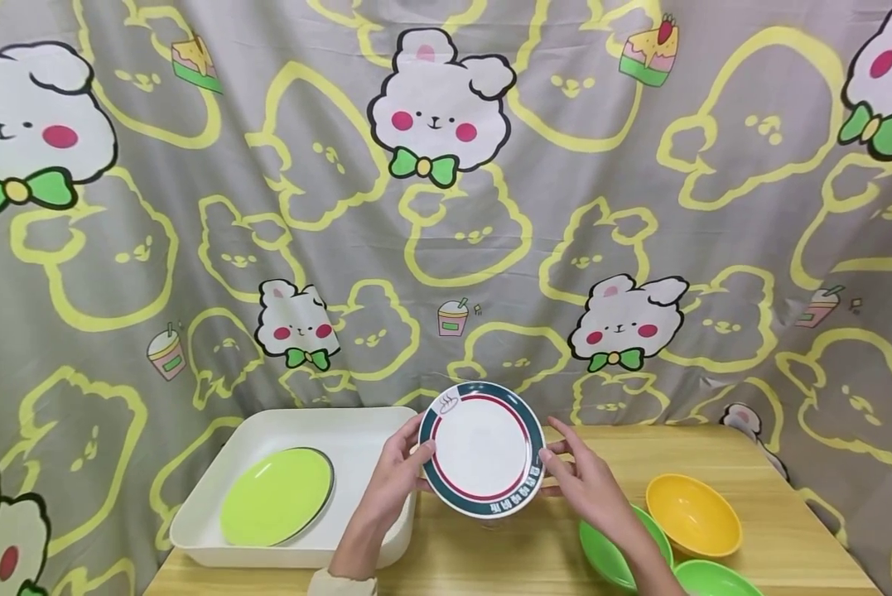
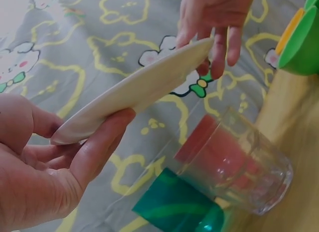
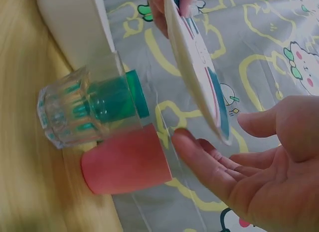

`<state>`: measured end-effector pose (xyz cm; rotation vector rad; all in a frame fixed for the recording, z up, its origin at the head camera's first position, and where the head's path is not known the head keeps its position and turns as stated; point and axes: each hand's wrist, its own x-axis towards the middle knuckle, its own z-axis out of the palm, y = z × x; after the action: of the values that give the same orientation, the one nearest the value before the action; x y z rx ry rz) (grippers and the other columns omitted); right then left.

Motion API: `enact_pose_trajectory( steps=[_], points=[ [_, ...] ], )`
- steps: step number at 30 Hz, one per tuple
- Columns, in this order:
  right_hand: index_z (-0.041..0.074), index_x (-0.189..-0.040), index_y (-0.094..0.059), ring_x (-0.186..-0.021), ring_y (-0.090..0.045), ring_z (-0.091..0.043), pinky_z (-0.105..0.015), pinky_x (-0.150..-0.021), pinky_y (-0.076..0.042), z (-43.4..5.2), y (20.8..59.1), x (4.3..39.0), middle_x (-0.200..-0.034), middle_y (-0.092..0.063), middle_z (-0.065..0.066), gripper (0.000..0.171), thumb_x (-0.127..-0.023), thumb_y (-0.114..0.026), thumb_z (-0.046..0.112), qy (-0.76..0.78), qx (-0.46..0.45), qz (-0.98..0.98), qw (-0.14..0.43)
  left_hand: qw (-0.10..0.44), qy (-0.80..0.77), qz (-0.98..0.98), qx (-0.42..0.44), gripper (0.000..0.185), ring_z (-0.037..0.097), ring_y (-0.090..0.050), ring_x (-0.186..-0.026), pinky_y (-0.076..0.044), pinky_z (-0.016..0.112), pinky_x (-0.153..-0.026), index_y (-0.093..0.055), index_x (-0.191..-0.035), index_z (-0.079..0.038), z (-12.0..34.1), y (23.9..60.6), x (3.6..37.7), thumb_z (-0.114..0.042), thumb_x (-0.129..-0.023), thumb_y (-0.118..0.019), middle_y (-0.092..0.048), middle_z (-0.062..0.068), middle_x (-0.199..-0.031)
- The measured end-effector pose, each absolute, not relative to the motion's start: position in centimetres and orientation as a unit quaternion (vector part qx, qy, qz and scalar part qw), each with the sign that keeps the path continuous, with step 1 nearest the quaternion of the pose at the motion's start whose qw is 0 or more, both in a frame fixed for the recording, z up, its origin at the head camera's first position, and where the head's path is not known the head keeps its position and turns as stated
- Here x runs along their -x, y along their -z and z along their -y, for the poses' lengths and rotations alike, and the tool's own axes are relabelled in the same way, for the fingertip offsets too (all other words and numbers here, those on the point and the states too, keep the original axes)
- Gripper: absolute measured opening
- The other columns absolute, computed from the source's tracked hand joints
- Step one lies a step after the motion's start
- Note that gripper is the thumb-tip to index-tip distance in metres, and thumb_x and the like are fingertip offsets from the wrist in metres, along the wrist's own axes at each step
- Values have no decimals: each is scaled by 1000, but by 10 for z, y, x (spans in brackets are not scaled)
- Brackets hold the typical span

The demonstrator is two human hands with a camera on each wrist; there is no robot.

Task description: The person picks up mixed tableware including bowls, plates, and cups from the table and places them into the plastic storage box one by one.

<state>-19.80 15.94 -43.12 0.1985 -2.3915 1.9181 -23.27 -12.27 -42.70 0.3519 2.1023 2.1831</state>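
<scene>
a white plate with a teal and red rim (image 1: 483, 448) is held upright above the wooden table (image 1: 781, 546), its face turned toward the camera, near the table's middle and in front of the bear-print curtain (image 1: 192, 248). the left hand (image 1: 399, 476) grips the plate's left edge, thumb on the face and fingers curled behind; from the left wrist view the plate rests on those curled fingers (image 2: 102, 142). the right hand (image 1: 583, 480) is laid open along the right edge, its straight fingers (image 3: 209, 162) only touching or just off the rim, nothing clamped. below the plate, a clear glass (image 3: 82, 110), a teal cup (image 3: 127, 97) and a pink cup (image 3: 127, 164) are seen on the table. to the left, a lime green plate (image 1: 277, 497) already lies in the white tray (image 1: 207, 513); the held plate is judged not yet placed. to the right, a yellow bowl (image 1: 693, 515) and two green bowls (image 1: 615, 553) remain on the table.
</scene>
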Motion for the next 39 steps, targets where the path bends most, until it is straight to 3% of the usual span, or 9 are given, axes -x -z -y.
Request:
enact_pose_trajectory(
  steps=[6,13,24,28,34,39],
  points=[
    [6,-154,-41,-100,-70,-27,-33,-77,-63,-170,427,195,-114,-64,-14,52,-106,-59,15,-530,-77,842,64,29,-708,-698,-101,51,23,-67,-83,-63,35,-60,-38,-154,0,139,422,234,-5,-105,-52,-55,25,-136],
    [5,-146,-51,-104,-69,-29,-41,-87,-60,-186,428,191,-106,-66,-6,46,-104,-63,19,-445,-115,884,84,8,-697,-713,-73,48,26,-69,-83,-64,44,-63,-43,-152,-2,161,417,234,-2,-105,-52,-58,24,-135],
    [4,-137,-59,-103,-67,-28,-36,-79,-62,-208,440,186,-108,-64,-5,38,-101,-67,15,-398,-170,899,74,-13,-686,-728,-7,50,25,-67,-87,-64,43,-62,-38,-154,0,202,423,226,-1,-105,-50,-52,29,-144],
    [7,-132,-63,-104,-67,-31,-41,-82,-61,-214,442,183,-108,-65,-1,34,-100,-68,16,-365,-181,910,75,-18,-685,-728,16,51,23,-68,-87,-64,42,-64,-34,-156,1,219,424,224,-2,-106,-48,-49,31,-145],
    [12,-129,-65,-102,-67,-21,-39,-83,-60,-224,444,178,-112,-65,4,31,-98,-70,15,-319,-192,922,103,-30,-667,-743,44,53,16,-65,-83,-63,34,-61,-29,-158,1,249,416,222,-5,-108,-46,-44,31,-148],
    [12,-128,-66,-96,-64,-11,-35,-80,-60,-235,446,176,-117,-65,4,34,-95,-73,11,-294,-203,924,137,-37,-659,-749,54,54,12,-66,-82,-64,36,-64,-25,-159,2,272,410,218,-4,-108,-43,-40,33,-150]
  ],
)
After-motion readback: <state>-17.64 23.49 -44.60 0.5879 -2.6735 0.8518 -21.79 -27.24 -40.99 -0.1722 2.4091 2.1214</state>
